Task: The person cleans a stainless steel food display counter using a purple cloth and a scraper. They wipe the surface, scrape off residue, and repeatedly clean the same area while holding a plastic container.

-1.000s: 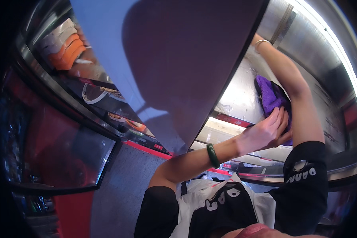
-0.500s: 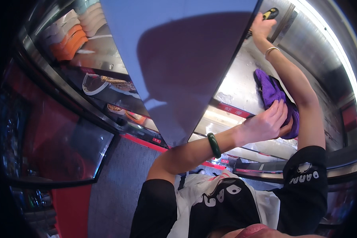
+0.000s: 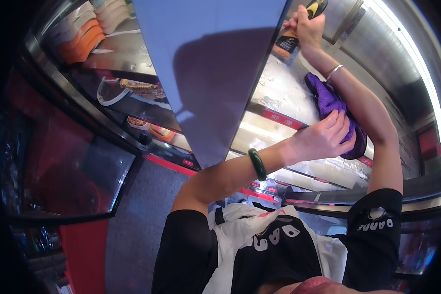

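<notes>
Pressing a purple cloth (image 3: 334, 113) flat against the shiny steel panel (image 3: 284, 90) at right of centre, left hand (image 3: 323, 137) fingers spread over it. Gripping a spray bottle (image 3: 299, 30) at top, right hand (image 3: 308, 27) clenched. Blue panel (image 3: 206, 63) filling upper middle; stacked bowls (image 3: 83, 29) upper left.

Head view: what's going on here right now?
A person is cleaning a shiny steel surface on a food counter. The left hand presses a purple cloth flat against the steel. The right hand is raised above it, gripping a spray bottle with a yellow and black top. Blotches that look like foam sit on the steel beside the cloth. A green bangle is on the left wrist.
</notes>
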Tool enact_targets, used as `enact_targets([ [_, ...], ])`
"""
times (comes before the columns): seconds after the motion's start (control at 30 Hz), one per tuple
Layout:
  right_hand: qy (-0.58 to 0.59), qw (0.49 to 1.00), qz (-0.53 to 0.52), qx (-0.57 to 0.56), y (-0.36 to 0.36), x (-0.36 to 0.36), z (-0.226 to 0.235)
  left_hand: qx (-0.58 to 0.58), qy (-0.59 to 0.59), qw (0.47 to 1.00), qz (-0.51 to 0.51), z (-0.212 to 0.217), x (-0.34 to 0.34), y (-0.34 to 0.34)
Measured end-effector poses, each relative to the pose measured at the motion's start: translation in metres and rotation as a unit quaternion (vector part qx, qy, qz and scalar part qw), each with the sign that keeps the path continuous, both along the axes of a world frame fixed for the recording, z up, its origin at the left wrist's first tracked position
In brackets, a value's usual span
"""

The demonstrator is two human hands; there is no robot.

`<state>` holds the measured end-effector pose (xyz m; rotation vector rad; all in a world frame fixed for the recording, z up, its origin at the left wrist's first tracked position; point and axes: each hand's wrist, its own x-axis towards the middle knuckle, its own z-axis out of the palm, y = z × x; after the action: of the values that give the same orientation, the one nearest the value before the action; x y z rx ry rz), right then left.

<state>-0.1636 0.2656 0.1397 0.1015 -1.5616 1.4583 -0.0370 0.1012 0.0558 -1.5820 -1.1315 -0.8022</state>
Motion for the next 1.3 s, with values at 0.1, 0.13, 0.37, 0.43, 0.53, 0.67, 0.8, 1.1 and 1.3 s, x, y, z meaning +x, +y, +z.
enact_targets([
  [0.1,-0.043,0.99,-0.021,0.129,-0.003,0.031,0.014,0.005,0.0,1.0,0.002,0.001,0.001,-0.001],
  [0.13,-0.199,0.978,-0.038,0.04,-0.011,0.047,0.02,0.006,-0.009,1.0,0.006,0.003,0.003,-0.002],
  [0.37,-0.097,0.982,0.157,0.048,-0.083,0.151,0.026,-0.028,-0.083,0.995,0.042,0.001,0.025,-0.009],
  [0.43,-0.031,0.965,0.237,0.106,-0.102,0.162,0.016,-0.035,-0.106,0.994,0.001,-0.003,0.025,-0.008],
  [0.53,-0.011,0.973,0.199,0.118,-0.116,0.166,0.007,-0.065,-0.098,0.993,0.026,-0.008,0.023,-0.008],
  [0.67,-0.114,0.967,0.198,0.116,-0.126,0.156,0.012,-0.044,-0.094,0.994,-0.02,-0.012,0.019,-0.005],
  [0.8,-0.029,0.924,0.319,0.209,-0.129,0.128,0.018,-0.009,-0.113,0.993,-0.022,-0.012,0.017,-0.001],
  [1.1,-0.116,0.93,0.305,0.17,-0.128,0.121,0.029,-0.033,-0.112,0.993,-0.003,-0.009,0.02,-0.003],
  [1.3,-0.124,0.963,0.072,0.226,-0.115,0.071,0.016,-0.028,-0.063,0.997,0.046,-0.002,0.018,-0.007],
])
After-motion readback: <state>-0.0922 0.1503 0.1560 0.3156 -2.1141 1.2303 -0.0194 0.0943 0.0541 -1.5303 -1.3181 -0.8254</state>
